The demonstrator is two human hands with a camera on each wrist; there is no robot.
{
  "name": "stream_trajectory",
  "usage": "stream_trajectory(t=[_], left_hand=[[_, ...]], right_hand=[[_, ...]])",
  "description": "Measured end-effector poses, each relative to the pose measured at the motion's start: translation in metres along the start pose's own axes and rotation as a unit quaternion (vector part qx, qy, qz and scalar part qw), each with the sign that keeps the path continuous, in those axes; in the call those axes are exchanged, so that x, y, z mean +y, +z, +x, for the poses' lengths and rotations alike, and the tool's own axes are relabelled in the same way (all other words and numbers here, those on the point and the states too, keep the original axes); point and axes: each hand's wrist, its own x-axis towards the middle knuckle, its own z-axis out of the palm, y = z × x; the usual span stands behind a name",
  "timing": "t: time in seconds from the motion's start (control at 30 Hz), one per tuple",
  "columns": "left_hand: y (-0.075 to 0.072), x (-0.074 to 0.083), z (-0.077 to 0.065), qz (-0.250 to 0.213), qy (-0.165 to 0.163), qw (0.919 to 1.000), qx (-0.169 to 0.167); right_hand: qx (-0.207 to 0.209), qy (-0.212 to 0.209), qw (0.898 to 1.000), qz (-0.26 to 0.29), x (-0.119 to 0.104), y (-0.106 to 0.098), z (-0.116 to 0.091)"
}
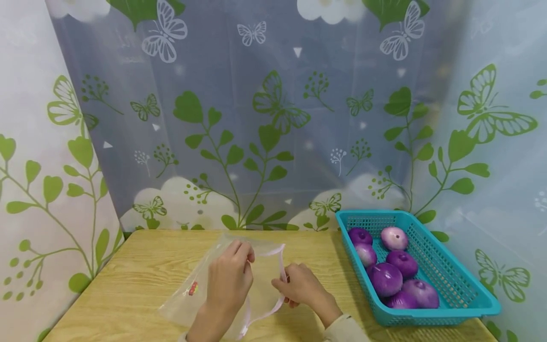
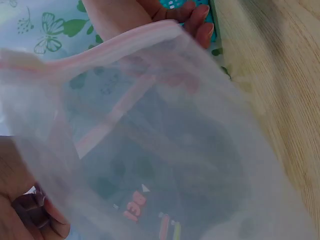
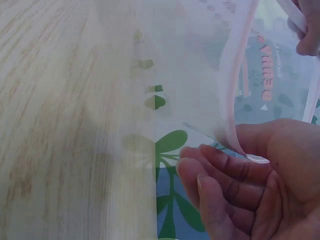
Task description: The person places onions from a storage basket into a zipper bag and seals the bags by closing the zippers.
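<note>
A translucent zip bag [image 1: 188,289] with a pink-edged mouth and a small red print lies over the table, its mouth held apart. My left hand [image 1: 228,280] is at the near-left side of the mouth; in the right wrist view, the left hand's fingers [image 3: 309,30] pinch a strip of the rim. My right hand [image 1: 303,287] grips the opposite rim between thumb and curled fingers. Seen from the right wrist, the rim [image 3: 232,90] runs down to the right hand [image 3: 245,185]. In the left wrist view, the bag [image 2: 165,135] covers much of the scene.
On the right of the wooden table [image 1: 124,275] stands a turquoise plastic basket [image 1: 453,266] holding several purple onions [image 1: 386,279]. A patterned curtain [image 1: 239,118] with leaves and butterflies hangs behind and along both sides.
</note>
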Motion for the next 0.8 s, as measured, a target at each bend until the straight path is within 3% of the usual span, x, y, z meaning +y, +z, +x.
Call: stream_trajectory(t=[0.23,0.47,0.63,0.8], left_hand=[[-0.006,0.002,0.001,-0.003,-0.04,0.9968,-0.069],[-0.017,0.002,0.002,0.006,-0.082,0.9863,-0.143],[-0.022,0.008,0.003,0.019,-0.099,0.9817,-0.162],[-0.026,0.009,0.006,0.038,-0.088,0.9832,-0.155]], right_hand=[[0.005,-0.024,1.0,0.015,-0.003,-0.002,0.002],[0.005,-0.052,0.999,0.012,-0.005,-0.004,0.001],[0.007,-0.058,0.998,-0.004,-0.007,-0.004,0.002],[0.011,-0.059,0.998,-0.013,-0.007,-0.004,0.001]])
